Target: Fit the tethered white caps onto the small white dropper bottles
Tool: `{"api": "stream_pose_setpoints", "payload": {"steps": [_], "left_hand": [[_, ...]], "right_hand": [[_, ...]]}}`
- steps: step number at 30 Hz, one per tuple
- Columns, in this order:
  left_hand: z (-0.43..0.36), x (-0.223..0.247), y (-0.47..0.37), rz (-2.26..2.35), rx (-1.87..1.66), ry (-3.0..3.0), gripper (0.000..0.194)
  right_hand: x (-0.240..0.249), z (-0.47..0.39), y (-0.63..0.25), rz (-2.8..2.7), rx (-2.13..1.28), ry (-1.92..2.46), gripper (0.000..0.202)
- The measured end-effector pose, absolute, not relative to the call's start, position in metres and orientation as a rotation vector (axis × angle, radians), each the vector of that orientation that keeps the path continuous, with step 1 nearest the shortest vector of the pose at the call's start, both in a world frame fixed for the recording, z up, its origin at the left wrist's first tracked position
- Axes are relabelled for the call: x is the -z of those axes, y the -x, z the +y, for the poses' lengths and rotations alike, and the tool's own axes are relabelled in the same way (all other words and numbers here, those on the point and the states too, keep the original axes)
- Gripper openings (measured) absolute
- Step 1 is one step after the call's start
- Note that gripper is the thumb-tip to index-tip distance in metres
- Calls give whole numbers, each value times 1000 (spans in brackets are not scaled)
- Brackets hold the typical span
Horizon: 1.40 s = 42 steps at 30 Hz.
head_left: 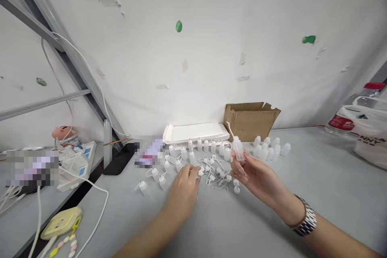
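In my right hand (254, 173) is a small translucent squeeze bottle (238, 150), held upright and slightly tilted between thumb and fingers. A thin white strap sticks up from its neck. My left hand (186, 187), a little blurred, reaches low over the table with its fingers curled and a gap between index finger and thumb. Its fingertips are at the edge of a pile of white caps with loop straps (216, 173); whether they touch a cap is unclear. Several capped bottles (155, 174) stand to the left and behind the pile. Several bottles without straps (264, 152) stand at the right.
Behind the bottles lie white padded envelopes (199, 131) and an open cardboard box (250, 123). A blurred-out phone (151, 153) lies left of them. A power strip (80, 165), cables and a yellow case (62, 222) are at far left. A plastic bag (371, 141) stands at right.
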<state>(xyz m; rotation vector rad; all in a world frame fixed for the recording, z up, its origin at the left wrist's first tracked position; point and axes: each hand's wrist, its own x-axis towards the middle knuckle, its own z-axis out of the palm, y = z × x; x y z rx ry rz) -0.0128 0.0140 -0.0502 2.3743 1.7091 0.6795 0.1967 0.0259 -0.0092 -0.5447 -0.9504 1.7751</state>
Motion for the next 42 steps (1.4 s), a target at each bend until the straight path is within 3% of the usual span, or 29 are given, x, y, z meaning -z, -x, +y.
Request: {"api": "stream_pose_setpoints", "payload": {"steps": [6,18,22,26,32,42], "left_hand": [[27,70,8,1672,-587,-2821,29],[30,64,11,1694,-595,-2757,23],[28,56,14,1610,-793,-2480,20],[23,43,8,1310,-1034,-1792,20],[8,26,-4,769,-1064,-831,16],[10,27,4,658,-1084,-800,16]], "right_hand": [[17,22,-192,-972,-1825,568,28],[31,19,-184,-1059,-1842,570,28],[31,17,-183,-1088,-1850,562,26],[33,11,-176,-1199,-1941,529,31],[43,-2,-161,-1281,-2169,372,37],[46,1,-162,-1126,-2216,379,34]]}}
